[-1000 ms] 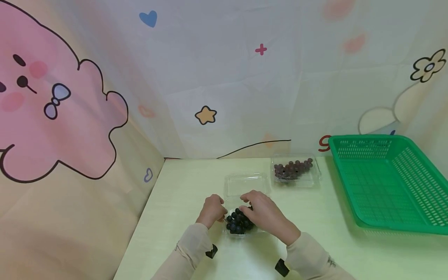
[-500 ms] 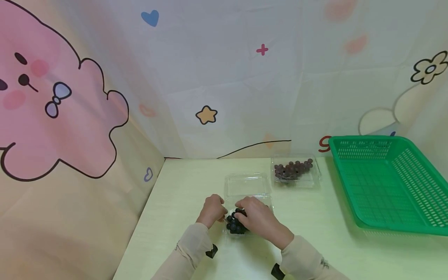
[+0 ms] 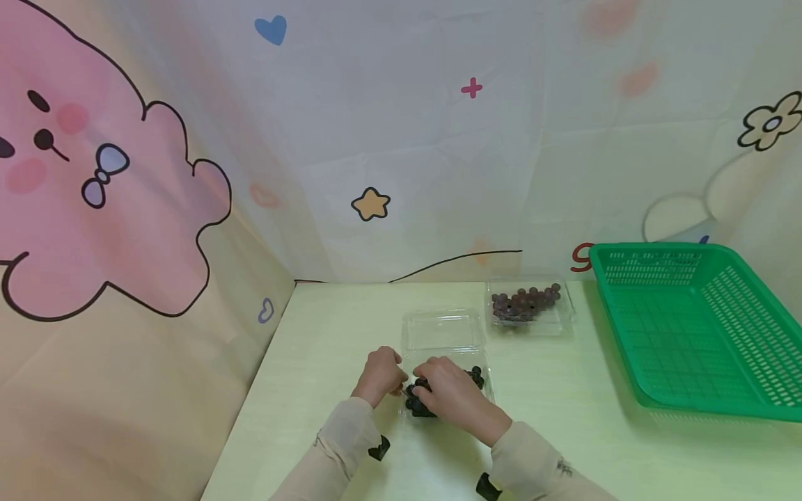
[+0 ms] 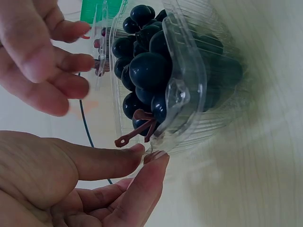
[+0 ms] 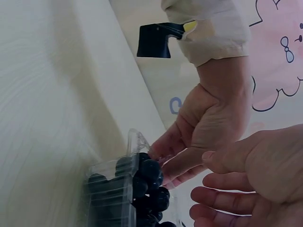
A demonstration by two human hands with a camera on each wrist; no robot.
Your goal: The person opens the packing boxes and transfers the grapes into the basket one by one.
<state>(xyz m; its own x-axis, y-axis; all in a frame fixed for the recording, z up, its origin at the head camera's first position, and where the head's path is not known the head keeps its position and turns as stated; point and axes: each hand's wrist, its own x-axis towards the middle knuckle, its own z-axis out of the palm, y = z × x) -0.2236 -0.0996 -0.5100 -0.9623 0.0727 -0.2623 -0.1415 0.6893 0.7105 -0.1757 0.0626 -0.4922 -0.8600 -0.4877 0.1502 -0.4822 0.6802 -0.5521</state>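
A clear plastic clamshell box (image 3: 491, 393) stands on the table with its lid (image 3: 442, 332) folded back, away from me. Dark grapes (image 4: 149, 71) fill it, and a brown stem (image 4: 135, 134) pokes out at one corner. With thumb and forefinger my left hand (image 3: 380, 376) pinches the box's corner, right beside that stem. My right hand (image 3: 454, 396) is over the grapes, covering part of them in the head view. Its fingers (image 5: 222, 198) are loosely bent beside the bunch, with nothing between them and the thumb.
Behind, to the right, a second clear box (image 3: 554, 323) contains reddish-purple grapes (image 3: 525, 304). A large green basket (image 3: 720, 409) stands at the right of the table. A printed curtain (image 3: 426, 160) hangs along the back and left.
My right hand has moved left across the grapes, uncovering those at the box's right end. The left hand has kept its place at the corner.
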